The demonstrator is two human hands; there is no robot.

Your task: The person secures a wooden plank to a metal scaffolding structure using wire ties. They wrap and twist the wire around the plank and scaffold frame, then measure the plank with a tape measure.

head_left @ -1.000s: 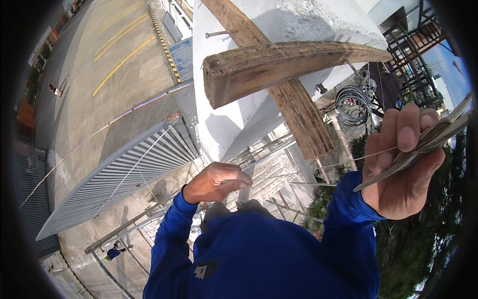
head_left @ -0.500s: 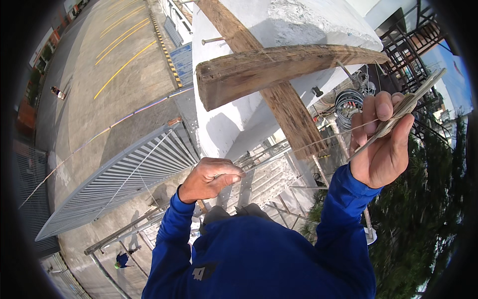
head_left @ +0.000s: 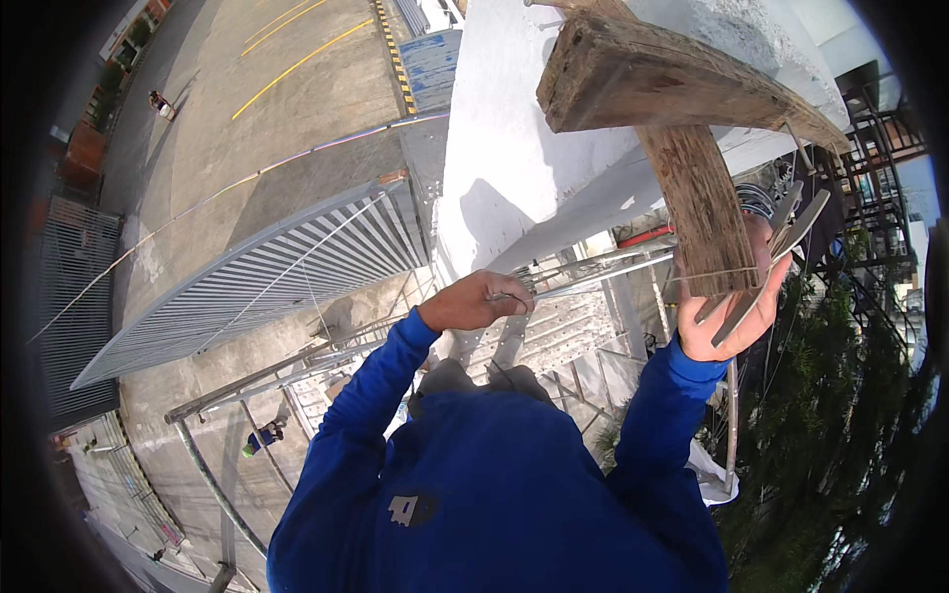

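I am high above the ground in blue sleeves. My left hand (head_left: 479, 299) is closed around a metal ladder rail (head_left: 593, 269) that leans against a white concrete wall (head_left: 524, 168). My right hand (head_left: 730, 318) grips flat metal trowel blades (head_left: 791, 225) and presses against the lower end of a weathered wooden plank (head_left: 702, 208). A thin string crosses that plank end just above my fingers. A second, thicker wooden beam (head_left: 672, 84) lies across the plank near the top of the wall.
Far below are a corrugated metal gate (head_left: 267, 277), a paved street with yellow lines (head_left: 297, 64) and a small person (head_left: 260, 437). Scaffold tubes (head_left: 213, 494) run at lower left. Trees (head_left: 840, 435), a metal staircase (head_left: 885, 148) and a wire coil (head_left: 756, 198) are on the right.
My right hand came down and left with the trowel blades to the plank's lower end. My left hand moved forward and took hold of the ladder rail. The planks look closer.
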